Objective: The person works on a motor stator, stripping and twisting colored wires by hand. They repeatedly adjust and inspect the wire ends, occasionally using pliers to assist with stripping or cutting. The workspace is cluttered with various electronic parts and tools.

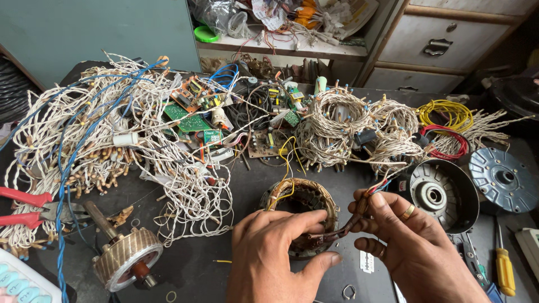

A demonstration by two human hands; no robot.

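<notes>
A round motor stator (303, 202) with copper windings lies on the dark table, yellow leads rising from its left side. My left hand (275, 252) rests on its near rim, fingers curled over the winding. My right hand (404, 241), a gold ring on one finger, pinches a brown sleeved lead (342, 229) that comes off the stator's right side, with red and blue wire ends (380, 185) showing above the fingertips.
Heaps of white twisted wire (112, 129) cover the left and back. Circuit boards (193, 115), a rotor (124, 257), red-handled pliers (28, 207), motor housings (443, 193), a yellow screwdriver (503, 264), a razor blade (366, 261) and a calculator (19, 283) lie around.
</notes>
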